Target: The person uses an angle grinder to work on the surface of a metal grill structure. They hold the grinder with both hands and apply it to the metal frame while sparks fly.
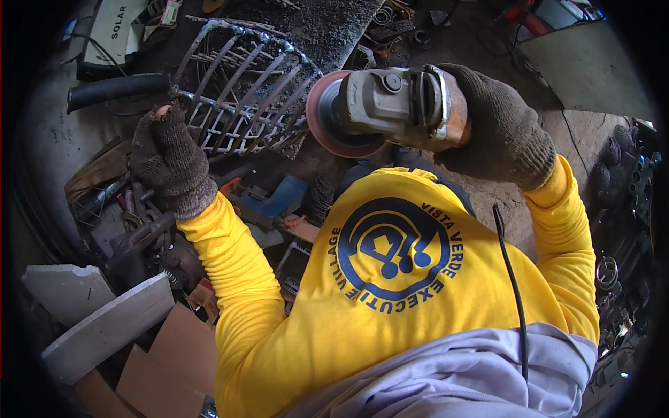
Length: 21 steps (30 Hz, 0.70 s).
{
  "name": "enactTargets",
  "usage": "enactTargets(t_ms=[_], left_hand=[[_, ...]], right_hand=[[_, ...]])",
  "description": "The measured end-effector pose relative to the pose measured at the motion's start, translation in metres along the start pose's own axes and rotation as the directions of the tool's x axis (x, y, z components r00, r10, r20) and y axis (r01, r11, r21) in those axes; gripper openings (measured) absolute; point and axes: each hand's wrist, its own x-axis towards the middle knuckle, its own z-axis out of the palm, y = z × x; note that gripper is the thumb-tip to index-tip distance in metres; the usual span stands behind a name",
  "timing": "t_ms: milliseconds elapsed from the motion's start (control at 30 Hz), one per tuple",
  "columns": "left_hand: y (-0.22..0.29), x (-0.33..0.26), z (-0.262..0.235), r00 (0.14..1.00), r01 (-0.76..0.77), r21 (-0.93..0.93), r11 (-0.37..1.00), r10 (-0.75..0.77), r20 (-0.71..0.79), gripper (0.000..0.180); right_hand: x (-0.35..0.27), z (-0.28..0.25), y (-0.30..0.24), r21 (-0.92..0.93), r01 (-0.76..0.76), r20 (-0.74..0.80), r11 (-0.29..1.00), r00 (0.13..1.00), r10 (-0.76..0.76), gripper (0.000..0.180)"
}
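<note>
A grey and orange angle grinder (401, 104) is held by my right hand (491, 122), in a brown knit glove wrapped round its body. Its round reddish disc (324, 104) faces left, close to the right edge of a curved metal grate (240, 90). Whether disc and grate touch I cannot tell. My left hand (167, 157), gloved alike with one bare fingertip showing, is closed at the grate's left edge. Beside it a black handle (122, 92) sticks out to the left; the grip itself is partly hidden.
Behind the grate lies a dark metal sheet (327, 31) covered in grit. Pale boards (108, 327) and cardboard (171, 352) lean at the lower left. A blue tool part (279, 198) lies among scrap below the grate. A black cord (512, 292) hangs over my yellow shirt.
</note>
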Motion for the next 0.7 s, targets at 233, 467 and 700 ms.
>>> enactTargets(t_ms=[233,467,700], left_hand=[[-0.014,-0.001,-0.007,0.959,-0.283,0.086,0.955,0.281,0.034,0.020],[-0.005,0.000,-0.008,0.978,-0.210,0.186,0.960,0.203,0.053,0.026],[0.001,0.004,-0.007,0.973,-0.229,0.140,0.963,0.227,0.030,0.031]], right_hand=[[0.007,-0.002,-0.005,-0.037,0.053,0.006,0.998,0.999,-0.053,0.085],[0.003,0.001,-0.006,-0.007,0.022,-0.005,1.000,1.000,-0.022,0.086],[0.007,-0.003,-0.015,-0.099,0.057,-0.024,0.993,0.998,-0.060,0.085]])
